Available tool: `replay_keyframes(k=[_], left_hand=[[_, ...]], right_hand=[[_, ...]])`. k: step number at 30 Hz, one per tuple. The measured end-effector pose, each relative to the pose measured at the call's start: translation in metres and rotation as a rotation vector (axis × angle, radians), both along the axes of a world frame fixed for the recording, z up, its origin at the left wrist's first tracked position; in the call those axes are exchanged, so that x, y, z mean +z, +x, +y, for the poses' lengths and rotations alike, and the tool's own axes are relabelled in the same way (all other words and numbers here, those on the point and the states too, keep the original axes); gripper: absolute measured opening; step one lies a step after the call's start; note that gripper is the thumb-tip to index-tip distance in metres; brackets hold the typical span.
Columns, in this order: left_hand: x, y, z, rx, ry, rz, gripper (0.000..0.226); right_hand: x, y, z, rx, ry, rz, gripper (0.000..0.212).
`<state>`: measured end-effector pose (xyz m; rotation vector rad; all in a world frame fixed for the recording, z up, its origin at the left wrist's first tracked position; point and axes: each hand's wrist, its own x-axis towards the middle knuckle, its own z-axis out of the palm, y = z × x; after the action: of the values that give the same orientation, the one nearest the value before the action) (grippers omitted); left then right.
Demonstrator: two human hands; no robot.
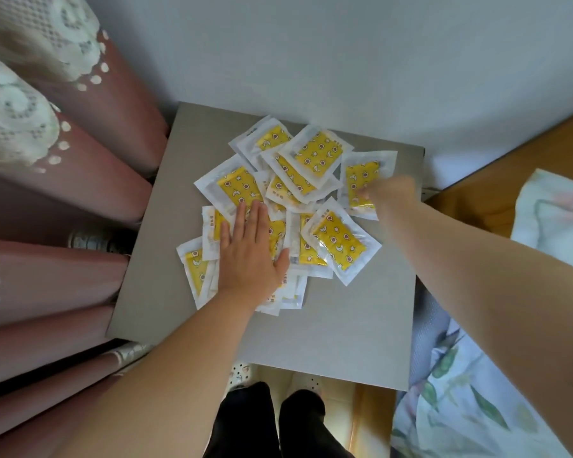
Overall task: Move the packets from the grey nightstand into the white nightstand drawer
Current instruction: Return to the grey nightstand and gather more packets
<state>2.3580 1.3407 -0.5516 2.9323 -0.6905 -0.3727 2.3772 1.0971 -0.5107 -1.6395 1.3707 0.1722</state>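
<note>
The left hand (250, 256) is down flat, fingers straight and together, palm pressing the lower left of the heap. My read is that it pins the slippery stack so nothing slides while the other hand works. The right hand (391, 193) reaches to right of centre, fingers curled down onto the rightmost packet (361, 175). It's motion-blurred, so I cannot tell whether it pinches that packet or only touches it.

The flat clear-plastic packets with yellow star-printed inserts (315, 157) lie in 1 loose, overlapping heap. All of them sit on the square matte grey nightstand top (328, 325) at mid-frame, so the move looks barely begun. They overlap too much to count, and several lie buried under the left palm.

Dusty-pink pleated curtains with white lace (80, 193) fill the left edge, and pale floral bedding (477, 391) fills the lower right. The white nightstand drawer is nowhere in view. Black trouser legs (265, 424) are cut off at the bottom edge.
</note>
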Motion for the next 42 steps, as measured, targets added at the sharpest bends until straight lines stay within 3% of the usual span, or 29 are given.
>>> replay_keyframes(k=[4,6,9,12,14,17,23,27,29,37,42], left_hand=[[0.003,0.001,-0.001,-0.003,0.017,0.021,0.082],[0.005,0.001,-0.002,-0.001,0.016,0.026,0.082],[0.008,0.001,-0.002,-0.003,0.024,0.027,0.082],[0.009,0.003,-0.001,-0.018,0.033,0.036,0.082],[0.010,0.002,-0.001,-0.019,0.036,0.043,0.081],[0.011,0.002,-0.001,-0.014,0.036,0.050,0.082],[0.012,0.005,0.002,-0.071,0.092,0.095,0.087],[0.020,0.011,0.004,-0.146,0.142,0.174,0.087],[0.026,0.012,0.008,-0.171,0.134,0.183,0.084],[0.045,0.005,0.044,-0.111,-0.111,0.169,0.060],[0.048,-0.005,0.062,-0.147,-0.127,0.311,0.052]], right_hand=[[0.011,-0.009,-0.016,-0.026,-0.118,0.028,0.045],[0.017,-0.017,-0.012,-0.015,0.047,-0.049,0.046],[0.013,-0.035,-0.004,0.301,0.183,0.083,0.055],[0.005,-0.052,0.015,0.707,-0.158,0.234,0.032],[0.002,-0.061,0.027,0.790,-0.292,0.177,0.039],[-0.010,-0.065,0.035,0.813,-0.332,0.118,0.024],[-0.012,-0.071,0.043,0.622,-0.180,0.029,0.058],[-0.015,-0.072,0.041,0.607,-0.102,0.149,0.034],[-0.012,-0.077,0.040,0.625,-0.083,0.195,0.037],[-0.017,-0.107,0.042,0.188,0.305,-0.146,0.015],[-0.014,-0.113,0.050,-0.069,0.474,-0.258,0.023]])
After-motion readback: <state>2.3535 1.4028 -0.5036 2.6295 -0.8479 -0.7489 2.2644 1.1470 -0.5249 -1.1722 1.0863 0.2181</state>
